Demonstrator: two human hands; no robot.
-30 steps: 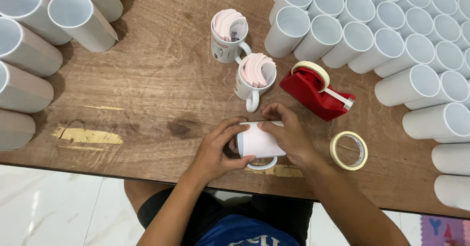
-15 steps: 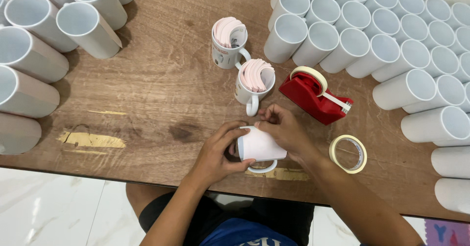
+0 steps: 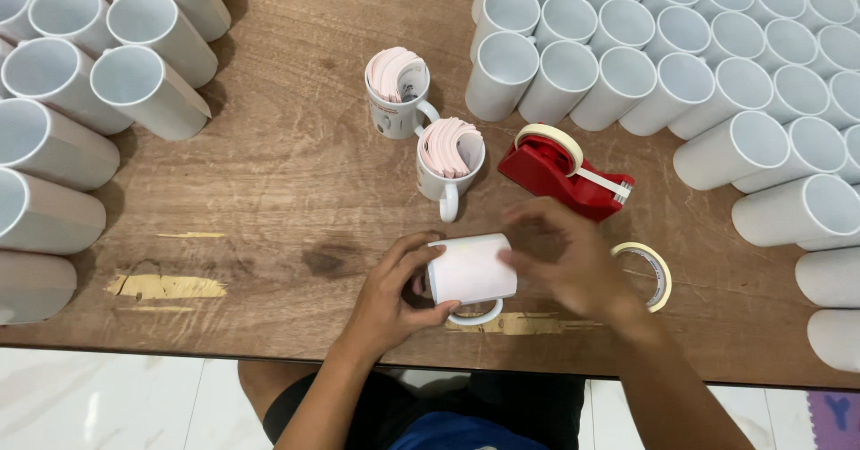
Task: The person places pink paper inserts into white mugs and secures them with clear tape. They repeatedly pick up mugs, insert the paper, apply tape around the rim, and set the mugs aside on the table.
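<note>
A white ceramic mug wrapped in a pale sheet [image 3: 472, 271] lies on its side near the front edge of the brown wooden table [image 3: 269, 199], its handle pointing toward that edge. The left hand [image 3: 390, 300] grips the mug at its open end, thumb underneath by the handle and fingers curled over the rim. The right hand [image 3: 564, 257] rests against the mug's other end, fingers spread and loosely bent over it; whether it pinches anything cannot be told.

Just beside the right hand, toward the right, a flat roll of cream masking tape [image 3: 647, 274] lies on the table. Behind the right hand stands a red tape dispenser with a cream roll [image 3: 564, 171], close to the hand but apart from it. Behind the lying mug, two upright white mugs stuffed with curled pink sheets [image 3: 425, 129] stand touching, one behind the other, toward the table's middle.

Rows of plain white mugs [image 3: 681, 65] crowd the back right corner and run down the right edge. More white mugs [image 3: 81, 101] fill the back left corner and the left edge, several lying tilted with mouths facing up
</note>
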